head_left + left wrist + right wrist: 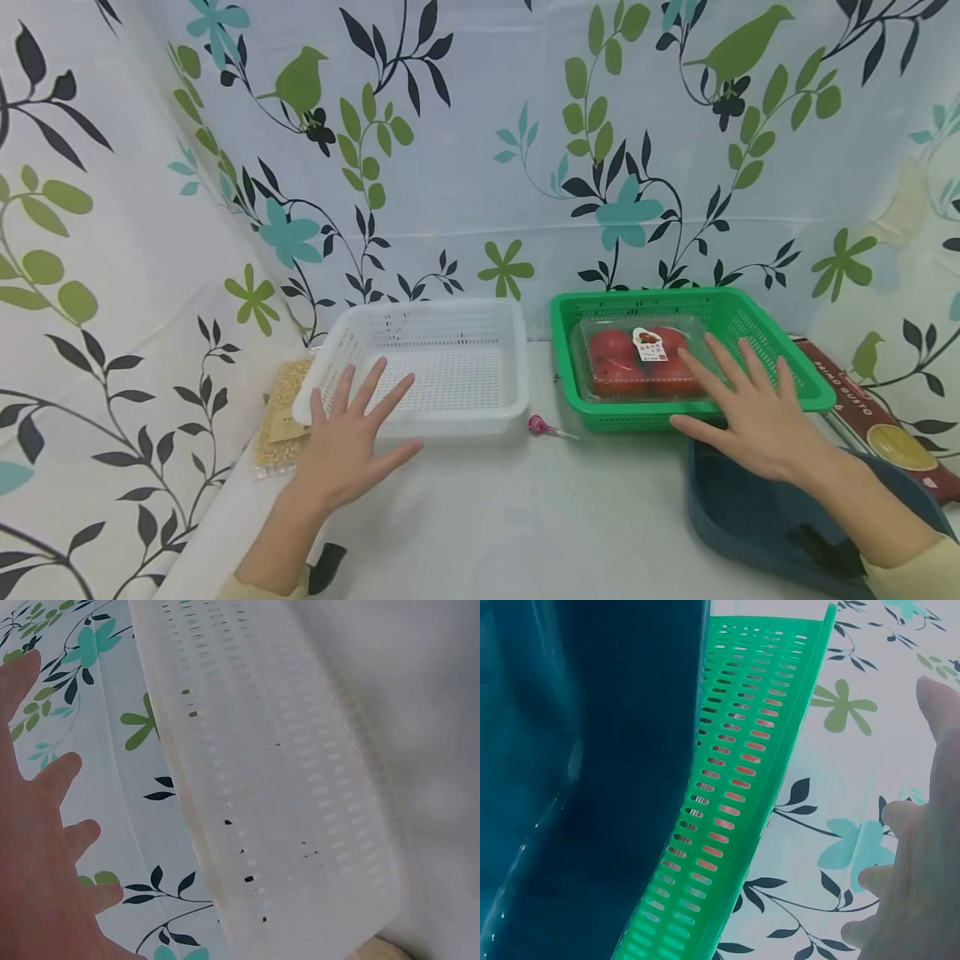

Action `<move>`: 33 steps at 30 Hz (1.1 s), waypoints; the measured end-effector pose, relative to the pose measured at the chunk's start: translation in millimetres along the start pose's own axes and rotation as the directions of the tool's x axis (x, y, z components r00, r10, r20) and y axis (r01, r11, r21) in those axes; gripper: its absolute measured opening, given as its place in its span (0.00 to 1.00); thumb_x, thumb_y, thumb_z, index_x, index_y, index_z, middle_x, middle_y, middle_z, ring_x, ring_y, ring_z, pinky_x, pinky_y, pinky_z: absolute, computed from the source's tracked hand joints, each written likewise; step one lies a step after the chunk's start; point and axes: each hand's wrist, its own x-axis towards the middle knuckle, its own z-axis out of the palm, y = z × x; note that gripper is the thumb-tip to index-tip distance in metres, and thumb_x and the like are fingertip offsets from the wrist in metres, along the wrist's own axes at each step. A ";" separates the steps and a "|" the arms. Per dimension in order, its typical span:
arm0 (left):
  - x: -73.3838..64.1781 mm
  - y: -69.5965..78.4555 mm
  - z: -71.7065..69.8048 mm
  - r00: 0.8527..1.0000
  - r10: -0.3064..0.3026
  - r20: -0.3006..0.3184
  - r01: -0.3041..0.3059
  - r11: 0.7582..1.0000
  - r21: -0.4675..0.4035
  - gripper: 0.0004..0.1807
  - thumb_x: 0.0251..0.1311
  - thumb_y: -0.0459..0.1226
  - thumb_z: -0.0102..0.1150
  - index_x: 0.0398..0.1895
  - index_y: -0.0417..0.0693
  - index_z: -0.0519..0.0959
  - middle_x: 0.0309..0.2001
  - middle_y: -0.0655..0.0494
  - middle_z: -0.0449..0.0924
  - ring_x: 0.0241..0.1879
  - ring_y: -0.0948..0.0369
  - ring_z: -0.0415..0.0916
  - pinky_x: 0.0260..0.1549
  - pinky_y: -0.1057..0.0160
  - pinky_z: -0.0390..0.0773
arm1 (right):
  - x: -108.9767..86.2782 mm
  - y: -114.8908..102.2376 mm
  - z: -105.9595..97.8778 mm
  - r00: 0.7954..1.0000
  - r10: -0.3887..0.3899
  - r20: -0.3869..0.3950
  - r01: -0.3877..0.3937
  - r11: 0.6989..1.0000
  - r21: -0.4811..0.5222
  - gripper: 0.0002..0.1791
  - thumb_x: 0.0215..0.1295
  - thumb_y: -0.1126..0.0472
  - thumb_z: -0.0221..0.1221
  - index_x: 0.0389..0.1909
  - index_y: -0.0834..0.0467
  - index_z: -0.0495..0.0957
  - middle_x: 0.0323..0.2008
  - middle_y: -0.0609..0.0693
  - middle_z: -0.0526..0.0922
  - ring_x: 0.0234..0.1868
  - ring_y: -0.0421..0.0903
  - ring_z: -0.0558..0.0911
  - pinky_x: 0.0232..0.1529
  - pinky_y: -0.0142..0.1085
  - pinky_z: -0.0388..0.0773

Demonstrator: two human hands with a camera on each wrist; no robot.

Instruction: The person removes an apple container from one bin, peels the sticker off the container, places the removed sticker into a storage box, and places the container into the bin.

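Observation:
Fingers spread, my left hand (347,450) hovers in front of the white plastic basket (517,400), overlapping its left front corner in the head view. Nothing is in that hand. My right hand (757,417) is also spread and holds nothing; its fingertips overlap the right part of the green basket (806,387). Inside the green basket lies a clear plastic pack of red tomatoes (618,354) with a white label. Between the two baskets a lollipop (540,426) with a pink wrapper lies on the table.
A dark blue basin (738,508) stands at the front right, under my right forearm. Behind it leans a long dark red packet (892,433). A bag of yellowish grains (281,417) lies left of the white basket. Patterned cloth (465,167) hangs behind the white table (510,525).

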 end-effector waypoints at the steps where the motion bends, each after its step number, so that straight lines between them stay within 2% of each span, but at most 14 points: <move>1: 2.5 2.3 0.4 1.000 0.003 -0.005 -0.003 1.000 -0.008 0.46 0.59 0.70 0.54 0.79 0.72 0.56 0.81 0.54 0.42 0.77 0.37 0.36 0.61 0.18 0.38 | 0.6 -0.3 -0.3 1.000 0.001 -0.005 -0.001 1.000 -0.001 0.54 0.66 0.32 0.57 0.82 0.45 0.38 0.80 0.61 0.37 0.76 0.71 0.32 0.64 0.73 0.18; 10: 24.6 28.1 4.6 0.999 0.027 -0.023 -0.029 0.995 -0.098 0.45 0.59 0.70 0.53 0.79 0.72 0.56 0.81 0.56 0.41 0.78 0.40 0.33 0.63 0.20 0.38 | 11.0 -1.0 -4.7 1.000 0.029 -0.006 -0.029 0.999 0.045 0.53 0.67 0.33 0.57 0.82 0.45 0.38 0.79 0.64 0.40 0.76 0.72 0.33 0.64 0.75 0.22; 17: 39.5 49.7 12.5 0.999 0.035 -0.030 -0.041 0.972 -0.230 0.45 0.61 0.67 0.53 0.80 0.72 0.55 0.81 0.57 0.41 0.78 0.44 0.34 0.66 0.23 0.41 | 22.2 1.4 -10.6 0.999 0.034 -0.029 -0.031 0.994 0.104 0.51 0.68 0.36 0.57 0.82 0.48 0.41 0.78 0.67 0.42 0.75 0.75 0.38 0.63 0.79 0.30; 24: 51.3 69.6 26.0 0.996 0.031 -0.089 -0.060 0.933 -0.355 0.43 0.62 0.64 0.55 0.80 0.71 0.55 0.81 0.56 0.44 0.78 0.44 0.39 0.67 0.26 0.47 | 31.1 6.5 -16.0 0.998 0.059 -0.032 -0.053 0.987 0.153 0.51 0.69 0.37 0.57 0.82 0.51 0.42 0.77 0.69 0.45 0.74 0.76 0.39 0.62 0.80 0.34; 27: 54.8 77.8 31.1 0.995 0.020 -0.095 -0.057 0.913 -0.404 0.43 0.62 0.63 0.56 0.80 0.72 0.55 0.81 0.56 0.44 0.78 0.45 0.39 0.69 0.29 0.48 | 34.8 10.4 -17.3 0.997 0.075 -0.023 -0.070 0.983 0.172 0.51 0.69 0.37 0.57 0.82 0.53 0.41 0.76 0.70 0.45 0.74 0.76 0.41 0.61 0.81 0.37; 33: 62.6 94.3 37.9 0.992 -0.003 -0.123 -0.058 0.869 -0.491 0.43 0.62 0.60 0.59 0.79 0.70 0.56 0.80 0.56 0.46 0.77 0.45 0.42 0.69 0.33 0.55 | 44.4 19.6 -19.7 0.996 0.087 -0.023 -0.081 0.978 0.194 0.51 0.70 0.38 0.57 0.81 0.59 0.43 0.75 0.73 0.47 0.73 0.76 0.48 0.59 0.81 0.47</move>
